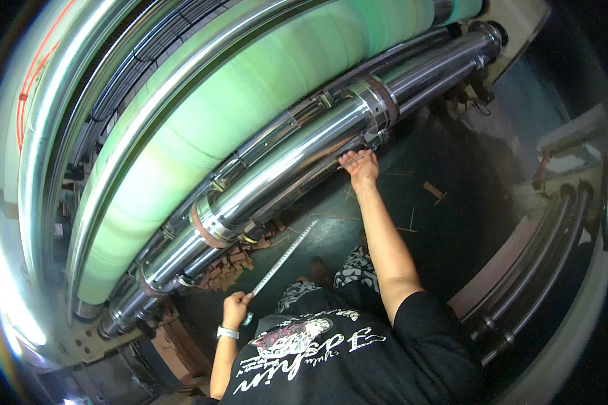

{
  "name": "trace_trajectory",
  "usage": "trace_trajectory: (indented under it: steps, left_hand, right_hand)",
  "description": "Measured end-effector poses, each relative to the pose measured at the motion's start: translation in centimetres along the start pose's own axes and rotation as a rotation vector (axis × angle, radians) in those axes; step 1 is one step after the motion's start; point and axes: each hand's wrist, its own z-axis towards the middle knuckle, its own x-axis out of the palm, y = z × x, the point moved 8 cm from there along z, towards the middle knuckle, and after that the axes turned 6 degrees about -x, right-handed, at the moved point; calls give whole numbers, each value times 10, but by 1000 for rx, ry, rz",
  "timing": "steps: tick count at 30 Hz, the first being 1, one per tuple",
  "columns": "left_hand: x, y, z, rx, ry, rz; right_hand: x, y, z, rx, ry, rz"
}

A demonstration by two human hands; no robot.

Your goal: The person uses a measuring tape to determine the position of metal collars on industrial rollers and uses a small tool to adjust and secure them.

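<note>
My left hand (pixel 234 310) is closed round a tape measure, its case mostly hidden by the palm. The white tape blade (pixel 285 258) sticks out from it, up and to the right, its free end in the air short of the machine. At the underside of a long chrome roller (pixel 297 158), my right hand (pixel 360 169) is raised with curled fingers around a thin metal tool, whose kind I cannot make out. Just above that hand sits a small clamp fitting (pixel 373 140), beside a collar ring (pixel 378 102) on the roller.
Behind the chrome roller runs a large pale green roller (pixel 209 128). Torn cardboard scraps (pixel 228 271) lie on the floor below the machine, and a cardboard strip (pixel 434 190) lies farther right. Metal pipes (pixel 533 283) curve along the right side. A cardboard box (pixel 179 351) stands at lower left.
</note>
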Motion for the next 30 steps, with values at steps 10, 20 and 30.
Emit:
trace_trajectory:
  steps: [10,20,30]
  left_hand:
    - [18,-27,-64,-196,-137,-190]
    - [0,-125,-46,105,-226,-195]
    - [37,-229,34,382,-183,-53]
  right_hand:
    - [11,-10,-10,143,50,-53]
    - [1,-6,-6,126,58,-257]
    - [-125,11,54,-321,486,-1526]
